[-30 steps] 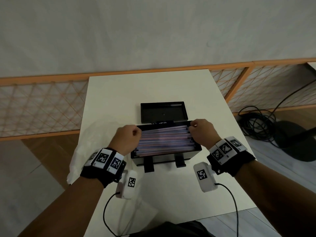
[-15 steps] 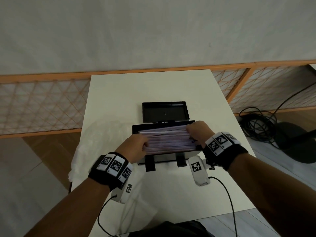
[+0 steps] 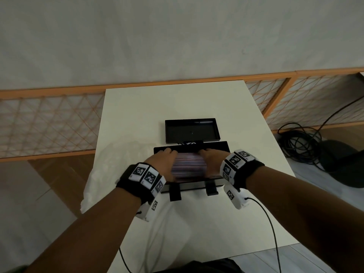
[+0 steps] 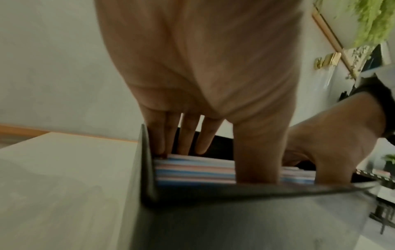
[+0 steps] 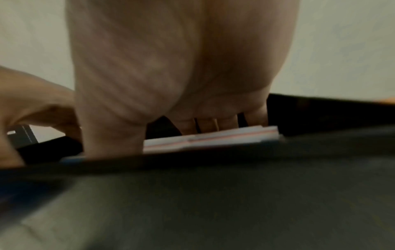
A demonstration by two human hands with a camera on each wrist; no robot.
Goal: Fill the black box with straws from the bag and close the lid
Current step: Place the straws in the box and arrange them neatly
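Table (image 3: 197,99) margins, hands (image 3: 163,164) perhaps flattening straws (image 3: 188,166).

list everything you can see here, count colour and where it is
black box: one, black, mid-table, open
straws: many, pink, blue and white, lying flat in the box
lid: one, black, on the table just behind the box
plastic bag: one, clear, left of the box
table: one, white
fence: orange lattice, behind the table
cables: black, floor at right
left hand: straight fingers pressing the straws' left end
right hand: fingers pressing the straws' right end
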